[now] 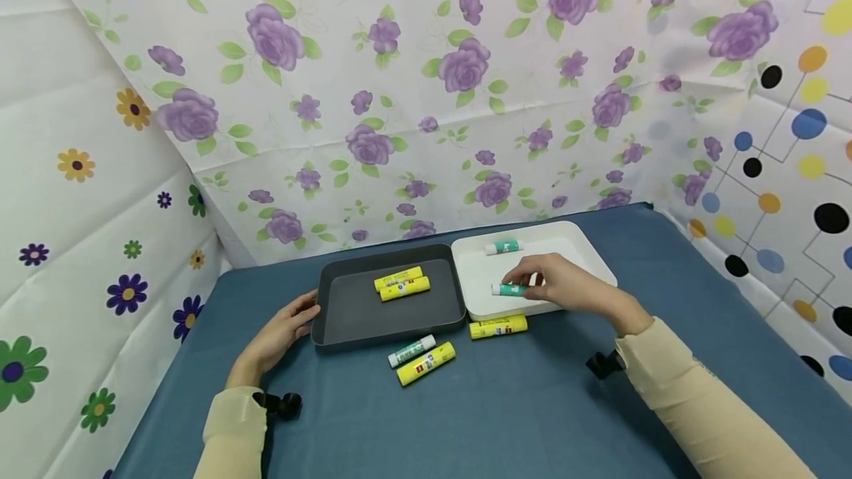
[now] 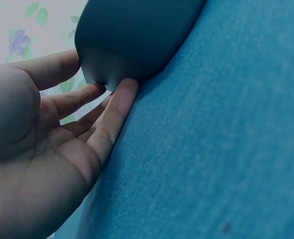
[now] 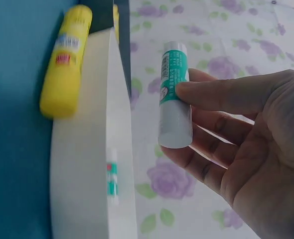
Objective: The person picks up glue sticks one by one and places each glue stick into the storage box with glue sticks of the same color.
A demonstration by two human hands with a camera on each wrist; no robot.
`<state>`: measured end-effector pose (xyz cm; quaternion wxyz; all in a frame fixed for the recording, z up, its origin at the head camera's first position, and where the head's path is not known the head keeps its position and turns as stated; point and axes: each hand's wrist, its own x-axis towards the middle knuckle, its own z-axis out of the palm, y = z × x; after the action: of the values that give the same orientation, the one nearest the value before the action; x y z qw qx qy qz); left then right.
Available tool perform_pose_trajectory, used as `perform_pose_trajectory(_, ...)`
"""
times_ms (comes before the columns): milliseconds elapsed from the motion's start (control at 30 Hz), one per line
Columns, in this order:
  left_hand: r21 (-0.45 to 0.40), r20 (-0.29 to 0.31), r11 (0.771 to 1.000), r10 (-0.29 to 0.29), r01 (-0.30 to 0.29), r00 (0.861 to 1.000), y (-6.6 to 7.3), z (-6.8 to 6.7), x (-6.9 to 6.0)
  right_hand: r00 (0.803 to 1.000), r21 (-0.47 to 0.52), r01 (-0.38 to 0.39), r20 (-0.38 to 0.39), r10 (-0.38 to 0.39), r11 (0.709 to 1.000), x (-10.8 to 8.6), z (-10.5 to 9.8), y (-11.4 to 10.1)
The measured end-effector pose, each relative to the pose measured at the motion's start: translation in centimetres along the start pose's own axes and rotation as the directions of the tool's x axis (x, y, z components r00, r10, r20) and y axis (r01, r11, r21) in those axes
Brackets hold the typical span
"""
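My right hand [image 1: 555,283] pinches a green-and-white glue stick [image 3: 174,94] between thumb and fingers, above the white tray [image 1: 475,257]. Another green-and-white glue stick [image 1: 504,247] lies in that tray near its back. At the dark grey tray's [image 1: 353,330] left edge, my left hand [image 1: 282,330] touches the outer wall with fairly straight fingertips; the left wrist view shows them against the tray's corner [image 2: 132,45]. Two yellow glue sticks [image 1: 404,288] lie side by side inside the grey tray.
In front of the trays, a green-and-white glue stick [image 1: 411,351] and a yellow one [image 1: 426,364] lie on the blue cloth [image 1: 426,435]. A further yellow glue stick [image 1: 498,327] lies against the white tray's front edge. Flowered sheets [image 1: 399,94] stand behind the table.
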<state>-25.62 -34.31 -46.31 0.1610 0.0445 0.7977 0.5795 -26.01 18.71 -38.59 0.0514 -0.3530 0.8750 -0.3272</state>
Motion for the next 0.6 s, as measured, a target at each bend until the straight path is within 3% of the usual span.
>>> perform_pose_trajectory(600,-0.013,-0.001,1.0,0.005,-0.005,1.0,-0.1,0.0,0.1,0.992,-0.045,-0.117,0.037,0.119,0.992,2.3,-5.6,4.5)
